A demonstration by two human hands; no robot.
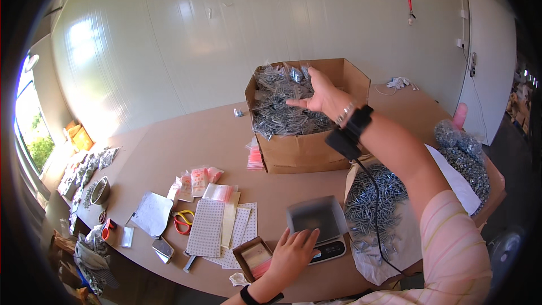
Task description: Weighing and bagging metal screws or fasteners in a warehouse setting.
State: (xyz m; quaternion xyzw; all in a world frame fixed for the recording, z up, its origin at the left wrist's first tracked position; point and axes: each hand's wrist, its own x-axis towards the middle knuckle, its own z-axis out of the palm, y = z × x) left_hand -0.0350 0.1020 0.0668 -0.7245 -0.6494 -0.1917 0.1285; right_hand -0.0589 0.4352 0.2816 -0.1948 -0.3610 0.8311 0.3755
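table (pixel 197 135): brown-topped, before me.
carton (pixel 305 156): open on the table, heaped with bagged screws (pixel 279 116).
scale (pixel 316 214): on the table, nearer me.
my right hand (pixel 324 94): thumb and fingers wide, over the bagged screws; contact i cannot tell.
my left hand (pixel 294 251): fingers spread, at the scale's near edge.

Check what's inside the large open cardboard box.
Clear plastic bags of silvery screws lie heaped inside the cardboard box. The right hand, over them, covers some; the upper bags hide the lower layers and the box's bottom.
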